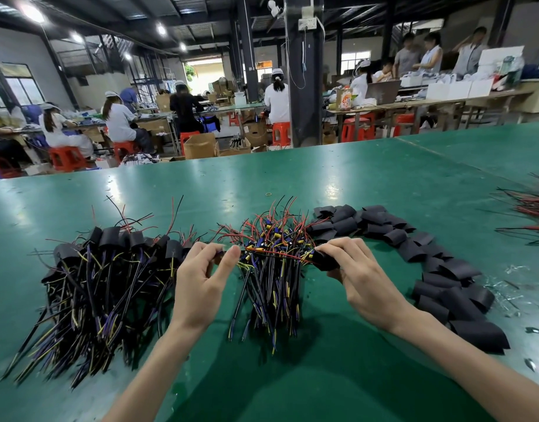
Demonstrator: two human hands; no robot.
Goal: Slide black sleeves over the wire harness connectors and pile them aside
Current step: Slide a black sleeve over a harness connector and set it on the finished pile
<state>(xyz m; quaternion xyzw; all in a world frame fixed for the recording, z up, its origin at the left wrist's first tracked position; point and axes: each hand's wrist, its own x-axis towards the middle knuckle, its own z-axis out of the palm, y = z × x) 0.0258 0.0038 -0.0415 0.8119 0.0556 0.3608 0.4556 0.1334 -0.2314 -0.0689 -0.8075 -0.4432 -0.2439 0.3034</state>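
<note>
My left hand (201, 278) pinches the end of a thin red wire between thumb and forefinger. That wire runs right to a black sleeve (324, 261), which my right hand (358, 269) grips at its fingertips. Both hands hover over a pile of bare harnesses (272, 269) with blue and yellow connectors and red, black, yellow wires. To the left lies a pile of sleeved harnesses (109, 269), black sleeves up at the far end. A curved heap of loose black sleeves (438, 269) spreads along the right.
All of it lies on a green table (323, 184). More red and black wires (533, 208) lie at the right edge. A small rubber band (268, 194) sits beyond the piles. Clear scraps (505, 293) litter the right side. Seated and standing workers fill the background.
</note>
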